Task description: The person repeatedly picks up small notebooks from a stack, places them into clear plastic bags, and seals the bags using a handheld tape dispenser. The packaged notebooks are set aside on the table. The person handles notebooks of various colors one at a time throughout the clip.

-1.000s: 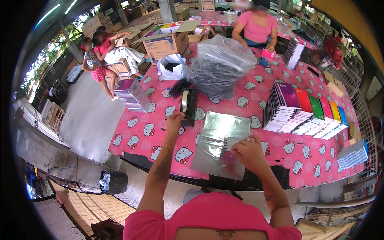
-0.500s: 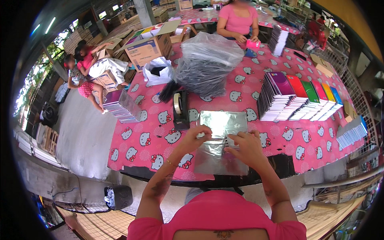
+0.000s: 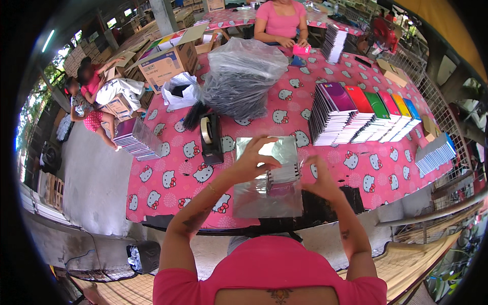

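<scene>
A small stack of spiral notebooks (image 3: 282, 176) with a purple cover edge lies on a clear plastic sheet (image 3: 264, 206) near the table's front edge. My left hand (image 3: 252, 161) is over the sheet at the stack's left, its thumb and fingers spread apart. At the stack's right side is my right hand (image 3: 321, 179), thumb and forefinger curved and apart, close to the film's edge. Whether its fingertips touch the film is too fine to tell. A black tape dispenser (image 3: 212, 140) with a roll of tape stands left of the sheet.
Rows of coloured notebooks (image 3: 356, 114) stand at the right, a purple-covered stack (image 3: 134, 137) at the left. A big plastic bag (image 3: 244, 76) of black items, a white bag (image 3: 181, 91) and a carton (image 3: 168, 66) fill the far side. Across the table, a co-worker (image 3: 282, 23) handles a pink item.
The notebook stack is turned and shows more of its page edges. My left hand has reached further over it; my right hand has moved off its top to the side. The view has shifted.
</scene>
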Motion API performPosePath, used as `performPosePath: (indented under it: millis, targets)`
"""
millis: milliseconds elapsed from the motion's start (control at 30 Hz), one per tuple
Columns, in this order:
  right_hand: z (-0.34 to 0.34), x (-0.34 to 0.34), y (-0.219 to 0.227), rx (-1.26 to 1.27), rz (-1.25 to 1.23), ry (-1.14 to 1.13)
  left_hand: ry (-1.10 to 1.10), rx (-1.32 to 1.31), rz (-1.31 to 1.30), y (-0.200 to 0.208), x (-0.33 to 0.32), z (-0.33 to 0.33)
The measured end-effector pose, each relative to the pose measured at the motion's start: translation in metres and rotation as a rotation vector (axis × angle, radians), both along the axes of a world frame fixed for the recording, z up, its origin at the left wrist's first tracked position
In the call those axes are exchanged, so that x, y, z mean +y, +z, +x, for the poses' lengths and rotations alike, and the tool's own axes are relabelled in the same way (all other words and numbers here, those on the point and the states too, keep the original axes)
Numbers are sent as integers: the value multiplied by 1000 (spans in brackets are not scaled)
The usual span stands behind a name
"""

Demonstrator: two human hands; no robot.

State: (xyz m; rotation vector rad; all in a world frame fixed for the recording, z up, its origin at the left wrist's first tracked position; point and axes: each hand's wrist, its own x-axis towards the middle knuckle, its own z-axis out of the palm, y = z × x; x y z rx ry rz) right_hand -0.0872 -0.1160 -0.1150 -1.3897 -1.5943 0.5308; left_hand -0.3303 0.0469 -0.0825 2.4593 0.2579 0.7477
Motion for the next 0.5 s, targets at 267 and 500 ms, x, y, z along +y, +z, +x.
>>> performPosePath:
  millis: [267, 500]
  targets:
    - [-17, 12, -25, -253, 71, 246, 199, 55, 108, -34, -24, 35]
    - [-16, 25, 0, -133, 2, 188, 226, -96, -928, -51, -16, 22]
